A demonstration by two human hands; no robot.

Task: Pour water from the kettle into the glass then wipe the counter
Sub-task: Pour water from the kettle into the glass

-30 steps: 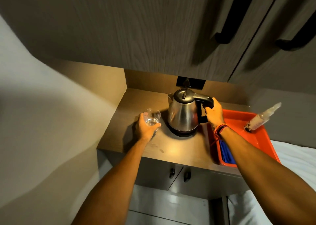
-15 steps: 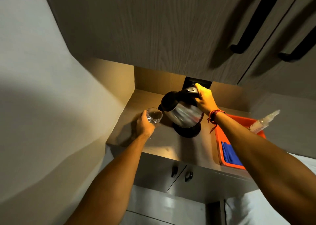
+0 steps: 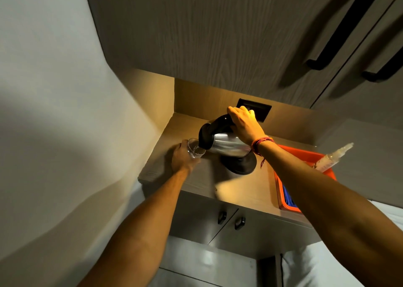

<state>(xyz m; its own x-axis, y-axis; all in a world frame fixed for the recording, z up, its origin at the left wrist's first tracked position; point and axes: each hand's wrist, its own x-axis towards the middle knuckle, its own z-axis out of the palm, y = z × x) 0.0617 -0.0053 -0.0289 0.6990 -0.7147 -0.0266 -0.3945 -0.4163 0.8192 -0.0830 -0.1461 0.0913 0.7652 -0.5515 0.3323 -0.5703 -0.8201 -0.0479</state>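
We are seeing two bare forearms coming up from the lower edge of the frame, both without sleeves. The left hand (image 3: 183,158), left of centre, is wearing nothing: no ring, watch or band is showing. The right hand (image 3: 244,125), above centre, is wearing a red thread band (image 3: 260,143) at the wrist, wound in several strands, with a loose end hanging below it.

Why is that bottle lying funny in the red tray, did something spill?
No spill shows. The spray bottle leans tilted on the orange tray's far rim, nozzle poking out past it. The kettle is tipped too, but on purpose, over the glass.
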